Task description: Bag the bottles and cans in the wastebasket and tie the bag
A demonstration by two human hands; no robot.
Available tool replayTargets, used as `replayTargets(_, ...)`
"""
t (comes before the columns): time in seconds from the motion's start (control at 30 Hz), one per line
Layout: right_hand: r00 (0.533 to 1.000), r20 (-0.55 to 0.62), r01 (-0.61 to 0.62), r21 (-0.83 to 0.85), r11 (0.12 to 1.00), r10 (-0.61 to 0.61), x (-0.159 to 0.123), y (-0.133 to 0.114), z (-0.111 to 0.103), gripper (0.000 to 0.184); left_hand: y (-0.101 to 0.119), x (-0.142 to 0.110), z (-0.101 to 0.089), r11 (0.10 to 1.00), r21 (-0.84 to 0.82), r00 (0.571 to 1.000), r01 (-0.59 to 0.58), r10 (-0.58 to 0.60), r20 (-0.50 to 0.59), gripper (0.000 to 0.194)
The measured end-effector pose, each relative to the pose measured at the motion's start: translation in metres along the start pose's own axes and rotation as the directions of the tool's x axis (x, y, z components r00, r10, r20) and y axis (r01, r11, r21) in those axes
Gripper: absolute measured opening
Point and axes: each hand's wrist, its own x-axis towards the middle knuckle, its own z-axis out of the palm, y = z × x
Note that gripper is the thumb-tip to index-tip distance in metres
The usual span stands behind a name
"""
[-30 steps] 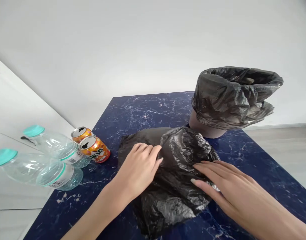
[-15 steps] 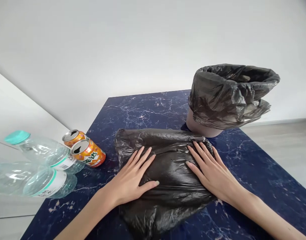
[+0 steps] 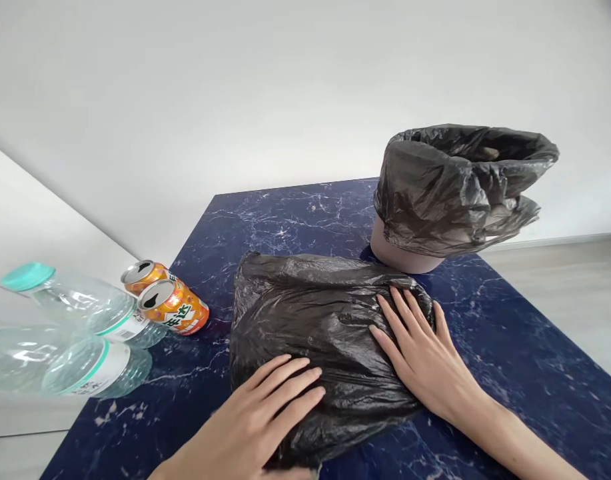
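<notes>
Lying on the blue bench (image 3: 285,220) right in front of you is a crinkly black bag (image 3: 305,313). Your left grip (image 3: 252,417) rests on its near left part, and your right grip (image 3: 428,363) rests on its right side. Both are loose, with fingers stretched out on top. Past the bag, to the right, stands a bin (image 3: 400,252) with a dark liner (image 3: 428,190) over its top. Two orange cans (image 3: 178,310) and two clear bottles (image 3: 98,307) are on your left.
</notes>
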Motion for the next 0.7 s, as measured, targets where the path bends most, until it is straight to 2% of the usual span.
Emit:
replayTargets(0.03, 1.000, -0.002, -0.003, 0.023, 1.000, 0.003, -0.002, -0.001, -0.004, 0.068, -0.002, -0.003, 0.003, 1.000, 0.024, 1.000, -0.008, 0.008, -0.028, 0.055)
replayTargets(0.07, 1.000, -0.006, -0.014, 0.057, 0.998, 0.015, -0.004, -0.001, -0.010, 0.068, -0.004, -0.006, 0.005, 1.000, 0.028, 0.997, -0.004, 0.006, -0.072, 0.053)
replayTargets(0.13, 1.000, -0.002, -0.005, 0.163, 0.987, 0.005, -0.008, 0.001, -0.026, 0.068, -0.009, -0.012, 0.001, 0.999, -0.031, 0.983, 0.027, -0.032, -0.181, 0.066)
replayTargets(0.2, 0.993, 0.034, 0.099, 0.299, 0.949, -0.114, -0.011, 0.006, -0.047, 0.072, -0.010, -0.016, -0.011, 0.986, -0.150, 0.961, 0.078, -0.114, -0.252, 0.062)
replayTargets(0.27, 0.950, 0.075, 0.252, 0.386, 0.887, -0.303, -0.015, 0.012, -0.065, 0.084, -0.009, -0.017, -0.028, 0.958, -0.251, 0.930, 0.139, -0.213, -0.299, 0.050)
replayTargets(0.3, 0.930, 0.079, 0.301, 0.396, 0.867, -0.359, -0.017, 0.016, -0.071, 0.089, -0.008, -0.017, -0.037, 0.947, -0.277, 0.910, 0.165, -0.254, -0.326, 0.043)
replayTargets(0.33, 0.922, 0.074, 0.324, 0.388, 0.863, -0.379, -0.019, 0.019, -0.074, 0.088, -0.008, -0.016, -0.046, 0.940, -0.285, 0.886, 0.186, -0.286, -0.365, 0.036)
replayTargets(0.37, 0.927, 0.052, 0.327, 0.376, 0.867, -0.372, -0.021, 0.023, -0.075, 0.077, -0.009, -0.015, -0.053, 0.942, -0.269, 0.862, 0.202, -0.301, -0.407, 0.031)
replayTargets(0.43, 0.945, -0.008, 0.304, 0.388, 0.870, -0.326, -0.023, 0.028, -0.073, 0.043, -0.014, -0.013, -0.066, 0.958, -0.154, 0.827, 0.244, -0.288, -0.483, 0.022)
replayTargets(0.5, 0.971, -0.052, 0.231, 0.457, 0.859, -0.233, -0.023, 0.031, -0.070, 0.028, -0.023, -0.009, -0.076, 0.945, 0.054, 0.804, 0.321, -0.242, -0.543, 0.018)
replayTargets(0.6, 1.000, -0.006, 0.000, 0.575, 0.818, 0.004, -0.020, 0.028, -0.070, 0.022, -0.036, 0.003, -0.089, 0.818, 0.324, 0.765, 0.476, -0.203, -0.611, 0.021)
replayTargets(0.7, 0.957, 0.152, -0.286, 0.628, 0.723, 0.246, -0.011, 0.022, -0.073, 0.035, -0.033, 0.023, -0.090, 0.747, 0.357, 0.686, 0.560, -0.177, -0.706, 0.039)
